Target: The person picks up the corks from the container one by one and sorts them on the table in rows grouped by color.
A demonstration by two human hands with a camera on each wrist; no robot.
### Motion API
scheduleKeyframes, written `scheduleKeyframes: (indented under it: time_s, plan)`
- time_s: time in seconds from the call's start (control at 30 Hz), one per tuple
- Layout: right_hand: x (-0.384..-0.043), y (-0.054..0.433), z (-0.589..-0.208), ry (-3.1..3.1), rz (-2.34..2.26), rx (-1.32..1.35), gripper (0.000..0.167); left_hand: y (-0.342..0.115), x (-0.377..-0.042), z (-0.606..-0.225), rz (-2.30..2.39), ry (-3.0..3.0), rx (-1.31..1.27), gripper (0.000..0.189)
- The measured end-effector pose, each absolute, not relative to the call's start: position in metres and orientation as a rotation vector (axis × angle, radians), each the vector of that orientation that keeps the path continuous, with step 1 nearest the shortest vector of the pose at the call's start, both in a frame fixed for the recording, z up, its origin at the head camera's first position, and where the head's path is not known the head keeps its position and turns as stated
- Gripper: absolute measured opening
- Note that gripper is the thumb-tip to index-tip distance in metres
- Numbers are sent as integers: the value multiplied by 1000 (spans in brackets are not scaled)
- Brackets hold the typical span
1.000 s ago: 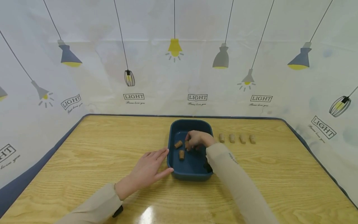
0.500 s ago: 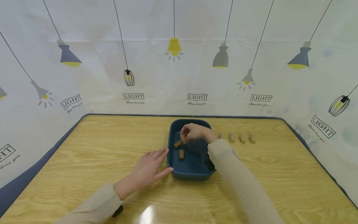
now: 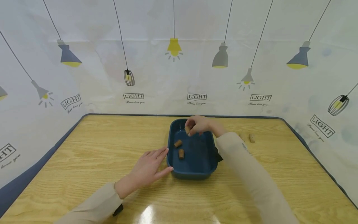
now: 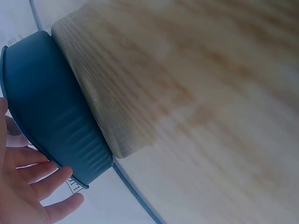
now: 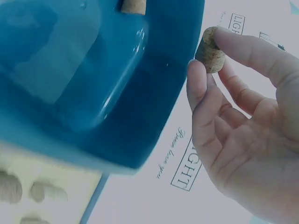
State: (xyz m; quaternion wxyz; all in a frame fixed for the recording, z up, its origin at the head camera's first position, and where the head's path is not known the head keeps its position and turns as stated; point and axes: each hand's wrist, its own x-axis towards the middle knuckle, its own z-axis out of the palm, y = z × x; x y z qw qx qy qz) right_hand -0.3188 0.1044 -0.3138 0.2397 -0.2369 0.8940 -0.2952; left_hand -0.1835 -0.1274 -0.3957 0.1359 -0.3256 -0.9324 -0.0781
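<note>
A deep blue rectangular tray [image 3: 197,160] stands on the wooden table. My right hand [image 3: 200,124] is raised over its far end and pinches a cork [image 5: 212,55] between thumb and fingertips. Two more corks, one tilted cork [image 3: 178,143] and another cork [image 3: 181,154], lie on the tray's floor toward the left. Against the tray's left side rests my left hand [image 3: 148,167], fingers straight, fingertips at the rim, as the left wrist view also shows.
To the right of the tray, a row of corks stands on the table; the right sleeve hides most of it in the head view, leaving the end cork [image 3: 252,138] visible. A printed backdrop [image 3: 156,77] rises behind the table's far edge.
My right hand has lifted a cork up from the tray's floor, then moved it away from me and to the right. My left hand has stayed still.
</note>
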Motion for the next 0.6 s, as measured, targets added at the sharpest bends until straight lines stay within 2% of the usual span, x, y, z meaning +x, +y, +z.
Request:
scheduleKeyframes:
  time_s: [0.3, 0.6]
  plan:
    - [-313, 127, -309, 2492, -745, -660, 37, -126, -183, -395, -235, -2707, -941, 71]
    - [-302, 155, -308, 2534, -712, -800, 36, -126, -182, -394, -215, -2709, -934, 70]
